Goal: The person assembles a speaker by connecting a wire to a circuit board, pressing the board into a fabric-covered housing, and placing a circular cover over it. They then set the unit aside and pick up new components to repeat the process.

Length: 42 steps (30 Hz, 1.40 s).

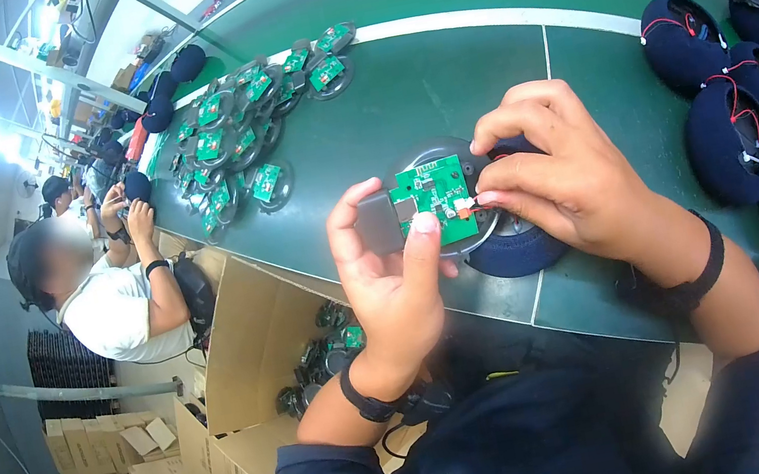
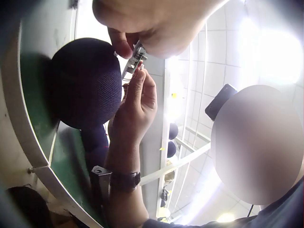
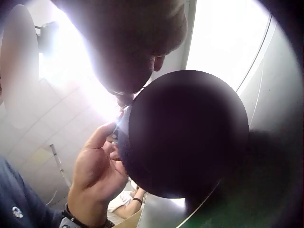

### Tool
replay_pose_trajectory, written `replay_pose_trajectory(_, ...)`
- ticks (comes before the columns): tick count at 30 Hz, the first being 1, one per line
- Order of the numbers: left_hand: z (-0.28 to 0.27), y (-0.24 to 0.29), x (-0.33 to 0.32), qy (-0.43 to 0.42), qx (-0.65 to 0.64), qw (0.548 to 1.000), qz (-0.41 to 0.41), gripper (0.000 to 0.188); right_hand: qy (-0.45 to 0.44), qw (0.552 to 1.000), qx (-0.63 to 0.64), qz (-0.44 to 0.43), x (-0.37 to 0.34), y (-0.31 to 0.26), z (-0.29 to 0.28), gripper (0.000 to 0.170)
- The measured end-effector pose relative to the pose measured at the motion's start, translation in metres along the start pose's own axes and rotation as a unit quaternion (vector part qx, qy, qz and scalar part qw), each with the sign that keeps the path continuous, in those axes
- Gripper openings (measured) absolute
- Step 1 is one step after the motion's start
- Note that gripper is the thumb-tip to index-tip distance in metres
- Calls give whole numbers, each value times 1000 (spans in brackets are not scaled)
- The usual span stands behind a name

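Note:
A green circuit board (image 1: pixel 428 183) on a clear grey round base is held in my left hand (image 1: pixel 395 285), the thumb pressing on its face and the fingers behind. My right hand (image 1: pixel 577 177) pinches a small white plug with red wires (image 1: pixel 487 199) right at the orange-and-white socket on the board's edge. Close beneath both hands sits a dark blue fabric-covered round shell (image 1: pixel 520 256), which the base partly hides. In the left wrist view, this shell (image 2: pixel 88 85) stands beside the hands. From the right wrist, the board is mostly hidden behind the shell (image 3: pixel 185 137).
Several similar boards on round bases (image 1: pixel 224 132) are heaped on the green table (image 1: pixel 331 134) at the left. Blue shells with red wires (image 1: pixel 733 139) line the right side. A cardboard box (image 1: pixel 252 346) stands at the near edge; another person (image 1: pixel 122 303) works at the left.

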State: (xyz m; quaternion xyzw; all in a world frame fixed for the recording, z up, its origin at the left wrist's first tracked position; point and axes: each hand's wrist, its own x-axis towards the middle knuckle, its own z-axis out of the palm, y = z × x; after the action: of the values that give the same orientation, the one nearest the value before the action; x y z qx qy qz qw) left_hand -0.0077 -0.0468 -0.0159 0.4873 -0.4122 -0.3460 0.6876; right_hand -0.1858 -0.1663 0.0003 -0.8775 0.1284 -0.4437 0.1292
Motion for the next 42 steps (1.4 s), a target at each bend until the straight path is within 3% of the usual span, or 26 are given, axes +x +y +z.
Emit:
replay_pose_trajectory(13,-2,-1,1,-15,-8,1000,-5,56,-38,988,86,119,0,-6,-8,12)
replay_pose_trajectory(20,-4,-3,0,-16,-41,999,-23,56,-40,993,73,86,1,-5,-7,12)
replay_pose_trajectory(34,-2,-1,-3,-16,23,1000,15,58,-115,960,166,193,1,-10,-16,9)
replay_pose_trajectory(42,0,-2,-1,-20,26,999,12,61,-96,967,145,188,-2,-13,-15,8)
